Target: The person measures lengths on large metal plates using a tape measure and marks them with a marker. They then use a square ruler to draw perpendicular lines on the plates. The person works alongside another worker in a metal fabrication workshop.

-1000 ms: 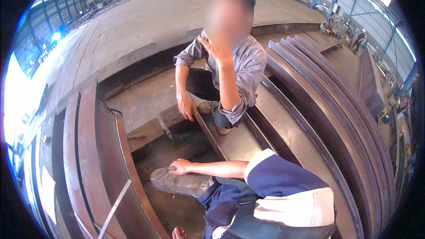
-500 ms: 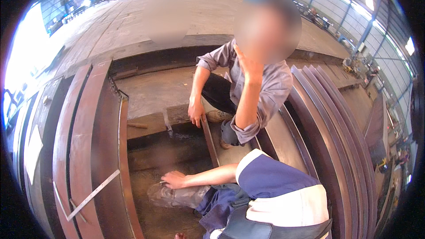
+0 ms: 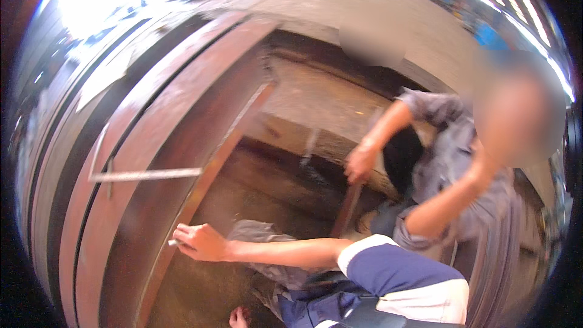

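Observation:
My right hand (image 3: pixel 200 243) reaches leftward from a navy and white sleeve, fingers pinched on a short white stick (image 3: pixel 174 242). It is beside the edge of a brown steel beam (image 3: pixel 136 237); contact is unclear. Only some fingers of my left hand (image 3: pixel 240 317) show at the lower edge, blurred and partly cut off, so its grip is hidden. A pale L-shaped steel square (image 3: pixel 152 175) lies across the beams above my right hand. Under my right forearm is a dusty grey-brown trouser leg or cloth (image 3: pixel 267 237).
A co-worker in a grey shirt (image 3: pixel 446 140) crouches at the right, one hand (image 3: pixel 361 161) hanging low and the other raised to the head. More long steel beams (image 3: pixel 67 218) run along the left. A dark recess (image 3: pixel 267 170) with a ledge lies between the beams and the co-worker.
The view has swung left, shifting the co-worker rightward and tilting the beams. My right hand, still pinching the white stick, has moved left to the beam edge. More of my left hand shows.

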`<state>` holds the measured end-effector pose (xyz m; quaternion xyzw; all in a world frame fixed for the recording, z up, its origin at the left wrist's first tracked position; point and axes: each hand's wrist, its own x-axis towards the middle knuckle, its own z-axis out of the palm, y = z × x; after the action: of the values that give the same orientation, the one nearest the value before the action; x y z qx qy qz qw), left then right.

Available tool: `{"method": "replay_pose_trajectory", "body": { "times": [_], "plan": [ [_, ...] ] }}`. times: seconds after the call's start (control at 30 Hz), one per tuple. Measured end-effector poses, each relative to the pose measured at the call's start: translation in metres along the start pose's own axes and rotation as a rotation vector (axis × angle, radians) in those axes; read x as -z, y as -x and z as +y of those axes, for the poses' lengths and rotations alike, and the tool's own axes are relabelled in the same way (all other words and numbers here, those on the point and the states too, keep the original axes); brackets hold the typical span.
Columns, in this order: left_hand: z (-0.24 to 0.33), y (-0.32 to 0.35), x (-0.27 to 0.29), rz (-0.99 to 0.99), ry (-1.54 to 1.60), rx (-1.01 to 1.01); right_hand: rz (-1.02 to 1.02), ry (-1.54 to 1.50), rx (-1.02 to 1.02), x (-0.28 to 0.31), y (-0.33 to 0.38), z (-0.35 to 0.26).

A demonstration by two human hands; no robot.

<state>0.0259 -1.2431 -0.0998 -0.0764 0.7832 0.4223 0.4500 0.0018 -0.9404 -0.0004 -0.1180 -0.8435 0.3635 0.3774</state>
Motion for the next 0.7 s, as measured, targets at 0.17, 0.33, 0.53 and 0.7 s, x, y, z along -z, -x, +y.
{"method": "replay_pose_trajectory", "body": {
  "times": [0.17, 0.33, 0.53, 0.7],
  "plan": [
    [-0.083, -0.009, -0.03, 0.13, 0.138, 0.053, -0.045, -0.27, 0.086, -0.017, -0.009, -0.023],
    [-0.094, 0.019, -0.065, 0.15, 0.275, 0.068, -0.098, -0.291, 0.042, -0.033, 0.014, -0.015],
    [-0.129, 0.055, -0.07, 0.238, -0.742, 0.146, -0.285, -0.308, -0.034, -0.021, 0.021, -0.02],
    [-0.134, 0.075, -0.097, 0.201, -1.107, -0.051, -0.377, -0.479, -0.045, 0.005, 0.024, -0.022]
  ]
}}
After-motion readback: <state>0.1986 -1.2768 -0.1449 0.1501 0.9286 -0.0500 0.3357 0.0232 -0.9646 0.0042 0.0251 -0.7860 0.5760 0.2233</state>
